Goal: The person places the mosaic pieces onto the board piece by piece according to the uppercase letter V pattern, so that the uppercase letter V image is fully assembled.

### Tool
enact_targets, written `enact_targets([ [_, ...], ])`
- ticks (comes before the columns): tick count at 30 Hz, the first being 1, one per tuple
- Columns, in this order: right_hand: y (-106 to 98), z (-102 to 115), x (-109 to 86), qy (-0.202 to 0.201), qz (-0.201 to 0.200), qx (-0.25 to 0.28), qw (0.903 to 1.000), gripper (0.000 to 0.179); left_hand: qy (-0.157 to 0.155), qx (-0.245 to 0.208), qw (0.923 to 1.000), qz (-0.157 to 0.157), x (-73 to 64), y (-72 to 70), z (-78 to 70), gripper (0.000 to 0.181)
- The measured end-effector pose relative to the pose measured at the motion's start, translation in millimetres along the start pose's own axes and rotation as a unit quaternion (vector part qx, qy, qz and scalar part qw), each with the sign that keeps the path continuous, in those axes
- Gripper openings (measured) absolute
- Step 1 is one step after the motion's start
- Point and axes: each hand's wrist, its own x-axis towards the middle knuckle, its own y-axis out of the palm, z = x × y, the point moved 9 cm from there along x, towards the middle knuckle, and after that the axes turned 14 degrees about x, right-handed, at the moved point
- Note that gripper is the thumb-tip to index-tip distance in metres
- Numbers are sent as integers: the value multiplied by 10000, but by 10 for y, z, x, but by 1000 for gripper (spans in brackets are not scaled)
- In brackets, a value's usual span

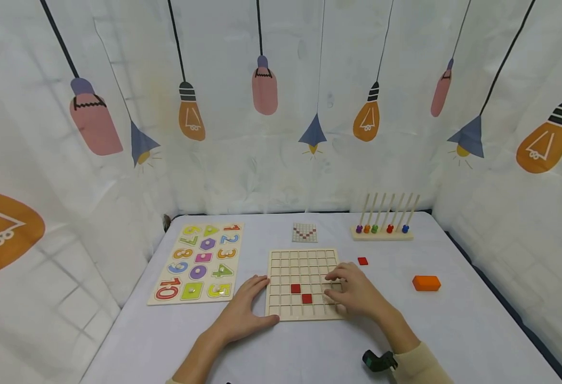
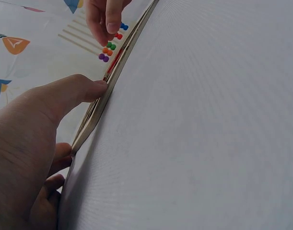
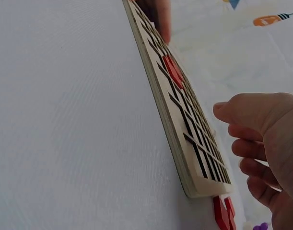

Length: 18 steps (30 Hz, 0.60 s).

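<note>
A square wooden grid board (image 1: 281, 261) lies on the white table. Two red square tiles, one (image 1: 295, 288) up and left of the other (image 1: 307, 298), sit in its cells, corner to corner. My left hand (image 1: 245, 312) steadies the board's near-left corner: the thumb (image 2: 88, 88) is against the front edge, the fingers along the left side. Over the board's right part is my right hand (image 1: 358, 290), its thumb and fingers apart and loosely bent. In the right wrist view nothing shows between those fingers (image 3: 242, 112). Another red tile (image 1: 362, 261) lies just right of the board.
A number-and-shape puzzle board (image 1: 199, 304) lies to the left. Behind the grid board is a small patterned grid card (image 1: 305, 232). A peg stand with coloured beads (image 1: 382, 234) stands at the back right, and an orange block (image 1: 426, 283) rests at the right.
</note>
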Motion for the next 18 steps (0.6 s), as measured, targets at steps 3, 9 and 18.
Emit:
enact_targets([
  [3,-52,-54,-31,62,-5,65,10000,27,-6,-7,10000,0,-2,-2,3,106],
  [9,-133,-218,-85,339,-45,15,9994,28,-11,-43,10000,18,-6,-3,-1,106],
  [18,-246,-326,-181,512,-165,-8,9986,27,-61,-30,10000,31,-1,2,17,106],
])
